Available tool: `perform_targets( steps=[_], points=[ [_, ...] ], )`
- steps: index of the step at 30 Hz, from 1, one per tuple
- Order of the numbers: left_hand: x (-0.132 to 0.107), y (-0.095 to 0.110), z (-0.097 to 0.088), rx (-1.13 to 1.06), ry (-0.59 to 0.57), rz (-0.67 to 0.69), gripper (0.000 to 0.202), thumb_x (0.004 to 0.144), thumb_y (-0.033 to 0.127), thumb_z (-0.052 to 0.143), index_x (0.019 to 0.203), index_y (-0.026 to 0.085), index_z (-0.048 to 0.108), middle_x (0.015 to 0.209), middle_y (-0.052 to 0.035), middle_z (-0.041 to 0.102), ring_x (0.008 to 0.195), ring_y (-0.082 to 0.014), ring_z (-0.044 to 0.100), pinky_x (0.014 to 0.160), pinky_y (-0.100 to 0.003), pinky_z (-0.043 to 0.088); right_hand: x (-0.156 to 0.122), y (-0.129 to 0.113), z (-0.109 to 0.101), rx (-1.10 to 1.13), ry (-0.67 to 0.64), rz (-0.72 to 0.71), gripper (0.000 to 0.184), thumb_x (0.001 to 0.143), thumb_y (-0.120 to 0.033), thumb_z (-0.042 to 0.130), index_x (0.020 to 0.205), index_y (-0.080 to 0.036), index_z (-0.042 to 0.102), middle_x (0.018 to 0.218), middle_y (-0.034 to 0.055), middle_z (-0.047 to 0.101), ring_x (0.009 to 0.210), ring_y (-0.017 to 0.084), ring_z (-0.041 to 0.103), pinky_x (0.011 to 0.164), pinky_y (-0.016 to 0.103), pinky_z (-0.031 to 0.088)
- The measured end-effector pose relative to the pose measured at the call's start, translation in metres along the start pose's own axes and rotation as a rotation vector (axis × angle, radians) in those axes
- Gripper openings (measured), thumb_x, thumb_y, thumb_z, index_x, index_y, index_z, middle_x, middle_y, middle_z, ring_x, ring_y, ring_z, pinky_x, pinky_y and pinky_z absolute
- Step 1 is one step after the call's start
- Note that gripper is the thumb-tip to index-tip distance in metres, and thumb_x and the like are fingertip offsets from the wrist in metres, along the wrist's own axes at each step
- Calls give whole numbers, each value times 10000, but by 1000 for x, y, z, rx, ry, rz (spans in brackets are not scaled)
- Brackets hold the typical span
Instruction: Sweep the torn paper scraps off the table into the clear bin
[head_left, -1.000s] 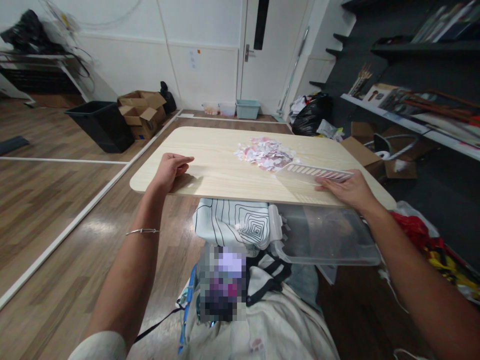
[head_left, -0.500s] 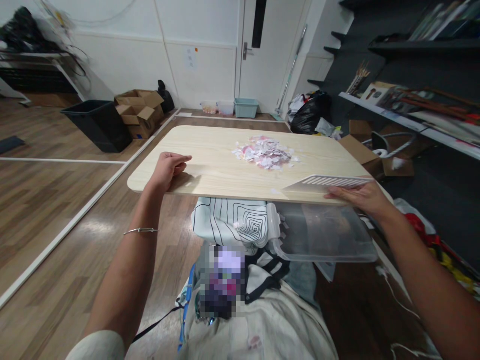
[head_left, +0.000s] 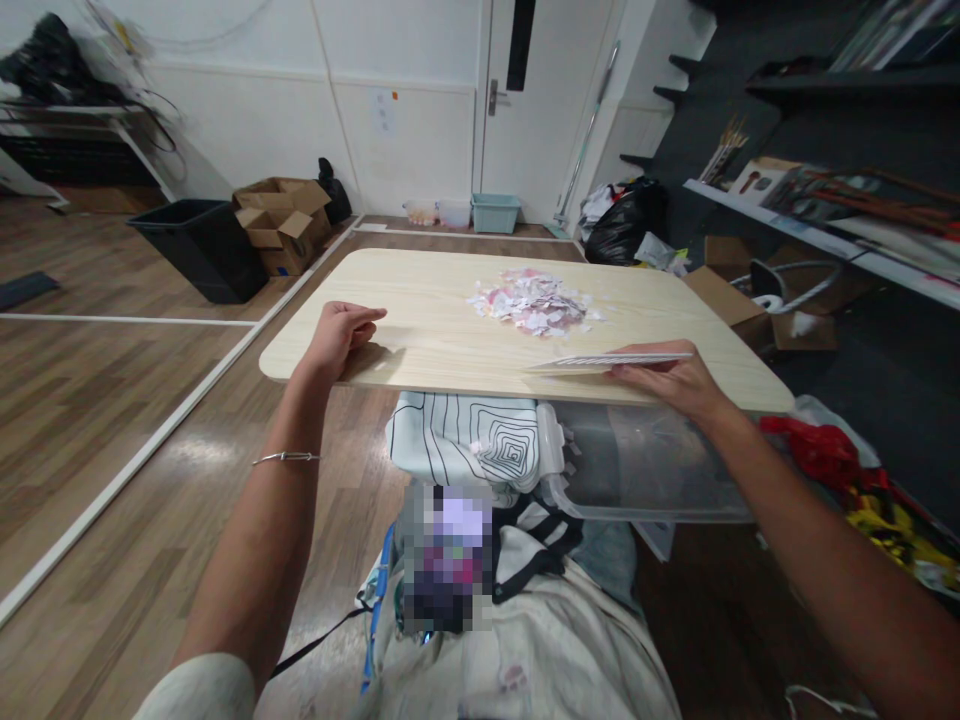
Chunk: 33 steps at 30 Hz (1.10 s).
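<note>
On the pale wooden tabletop (head_left: 435,345) lies a loose heap of torn paper scraps (head_left: 536,303), mostly white with some pink. My right hand (head_left: 667,378) grips a thin, flat white striped board (head_left: 600,360) near the front edge, seen almost edge-on. The board's free end points left, in front of the heap and apart from it. My left hand (head_left: 346,335) rests at the left of the tabletop, loosely closed with the index finger pointing right. Nothing shows in its fingers, and their undersides are hidden.
Below the front edge are a clear plastic box (head_left: 652,470) and a white bag with black lines (head_left: 465,440). A black bin (head_left: 202,250) and cardboard boxes (head_left: 285,220) stand on the floor at left. Dark shelves (head_left: 847,85) line the right wall.
My right hand has moved left along the front edge with the striped board, which has turned more edge-on. My left hand and the paper heap look unchanged.
</note>
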<state>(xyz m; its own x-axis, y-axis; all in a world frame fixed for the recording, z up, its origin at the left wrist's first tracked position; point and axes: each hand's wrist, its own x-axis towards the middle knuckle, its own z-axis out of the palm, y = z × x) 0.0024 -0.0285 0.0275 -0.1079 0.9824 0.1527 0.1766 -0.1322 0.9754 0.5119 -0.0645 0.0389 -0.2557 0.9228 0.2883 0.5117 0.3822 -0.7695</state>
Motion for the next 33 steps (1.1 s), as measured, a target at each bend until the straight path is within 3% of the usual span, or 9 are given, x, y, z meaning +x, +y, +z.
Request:
perform_targets(
  steps=[4, 9, 13, 17, 23, 33],
  points=[
    [-2, 3, 2, 9, 19, -24, 619, 785, 374, 836, 544, 295, 271, 501, 75, 232, 475, -57, 159, 454, -257, 138, 7, -4, 9, -13, -67, -43, 526, 817, -777, 1033, 922, -266, 971, 1024, 125, 963, 1019, 386, 938, 981, 483, 774],
    [-2, 4, 4, 10, 52, -23, 601, 751, 365, 831, 575, 303, 261, 495, 76, 238, 470, -59, 165, 462, -259, 132, 8, -6, 1, -42, -170, -72, 523, 892, -774, 976, 921, -253, 988, 1086, 148, 974, 1096, 386, 949, 1069, 442, 745],
    [-1, 2, 4, 11, 49, -25, 608, 754, 378, 836, 585, 309, 255, 496, 77, 235, 463, -64, 158, 459, -275, 120, 1, -6, -13, -60, -178, -67, 514, 904, -767, 966, 920, -254, 999, 1075, 151, 972, 1058, 378, 957, 1037, 421, 746],
    [1, -1, 2, 2, 33, -8, 615, 757, 385, 841, 556, 302, 266, 502, 77, 225, 473, -63, 154, 464, -285, 119, -10, -7, -26, -45, -179, -24, 369, 896, -641, 981, 911, -274, 1007, 1039, 124, 972, 1038, 369, 956, 1005, 413, 748],
    [1, -3, 1, -8, 30, 7, 621, 776, 364, 852, 553, 302, 275, 501, 74, 238, 480, -69, 152, 475, -299, 117, -23, -8, -30, -12, -115, 77, 293, 870, -585, 964, 868, -293, 996, 1019, 103, 972, 946, 343, 924, 879, 396, 736],
    [-1, 3, 3, -6, 46, -21, 614, 763, 352, 847, 552, 301, 272, 490, 75, 237, 473, -68, 152, 481, -325, 103, -20, -8, -26, 18, -110, 129, 497, 772, -761, 1016, 853, -273, 968, 1015, 133, 967, 974, 390, 910, 900, 453, 738]
  ],
)
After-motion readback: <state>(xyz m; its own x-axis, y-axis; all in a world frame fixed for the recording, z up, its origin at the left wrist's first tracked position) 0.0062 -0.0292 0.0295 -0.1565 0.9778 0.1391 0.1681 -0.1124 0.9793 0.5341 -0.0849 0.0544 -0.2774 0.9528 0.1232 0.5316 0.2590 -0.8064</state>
